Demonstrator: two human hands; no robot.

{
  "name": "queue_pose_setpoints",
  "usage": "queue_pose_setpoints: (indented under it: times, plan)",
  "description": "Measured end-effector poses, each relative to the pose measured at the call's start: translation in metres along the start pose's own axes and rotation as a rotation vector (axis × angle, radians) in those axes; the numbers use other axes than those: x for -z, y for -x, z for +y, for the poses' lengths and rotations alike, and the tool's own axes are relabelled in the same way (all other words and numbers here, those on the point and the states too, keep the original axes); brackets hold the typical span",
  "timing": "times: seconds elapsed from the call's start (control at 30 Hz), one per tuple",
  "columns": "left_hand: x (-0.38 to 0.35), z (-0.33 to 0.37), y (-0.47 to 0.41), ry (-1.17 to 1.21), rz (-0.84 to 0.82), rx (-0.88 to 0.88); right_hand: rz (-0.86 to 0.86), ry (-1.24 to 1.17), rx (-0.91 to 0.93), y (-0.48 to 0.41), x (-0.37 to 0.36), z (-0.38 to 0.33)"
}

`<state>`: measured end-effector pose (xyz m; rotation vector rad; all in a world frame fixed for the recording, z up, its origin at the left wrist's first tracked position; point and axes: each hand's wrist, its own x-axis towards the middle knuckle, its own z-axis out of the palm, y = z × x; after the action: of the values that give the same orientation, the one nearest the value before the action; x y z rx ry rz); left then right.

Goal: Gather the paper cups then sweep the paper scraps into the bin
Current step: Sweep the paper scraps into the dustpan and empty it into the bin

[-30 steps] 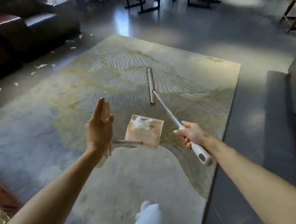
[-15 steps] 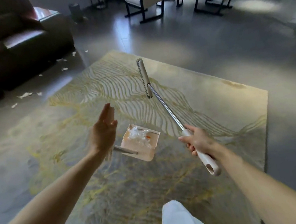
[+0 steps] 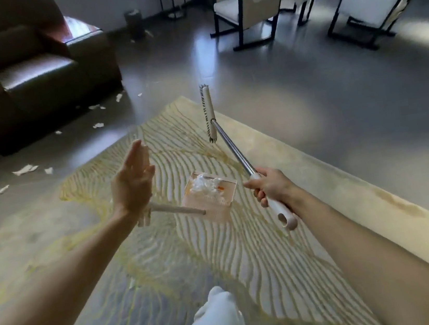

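Observation:
My right hand [image 3: 271, 187] grips the white grip of a broom [image 3: 233, 149], whose brush head [image 3: 209, 114] hangs in the air over the rug. A pale dustpan [image 3: 213, 206] holding white paper scraps [image 3: 205, 185] floats level between my hands. Its handle [image 3: 176, 209] runs to the heel of my left hand [image 3: 132, 189], whose fingers point straight up. How that hand holds the handle is hidden. More loose scraps [image 3: 24, 169] lie on the grey floor in front of the sofa. A small dark bin [image 3: 134, 23] stands by the far wall. No paper cups are in view.
A dark leather sofa [image 3: 33, 77] fills the upper left. White chairs with black frames [image 3: 244, 5] stand at the back. A beige and yellow patterned rug [image 3: 274, 250] lies under me, and my white trouser leg [image 3: 215, 323] steps onto it.
I have walked forward over the rug; the sofa, the floor scraps and the chairs are nearer. Broom and dustpan stay held as before, with the brush head raised a little.

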<state>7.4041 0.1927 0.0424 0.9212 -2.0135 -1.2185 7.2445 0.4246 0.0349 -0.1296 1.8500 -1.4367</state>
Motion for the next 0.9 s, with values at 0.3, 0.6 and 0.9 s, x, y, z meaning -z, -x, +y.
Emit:
queue_pose_setpoints:
  times: [0.3,0.6,0.9]
  plan:
    - [-0.169,0.004,-0.345,0.0,-0.044,-0.044,-0.003,0.045,0.031,-0.325,0.041,-0.173]
    - [-0.305,0.019,-0.67,-0.007,0.045,-0.016,-0.027,0.052,0.019,-0.625,0.092,-0.356]
    - [-0.392,0.03,-0.993,-0.069,0.161,-0.052,-0.092,0.061,0.022,-0.937,0.077,-0.576]
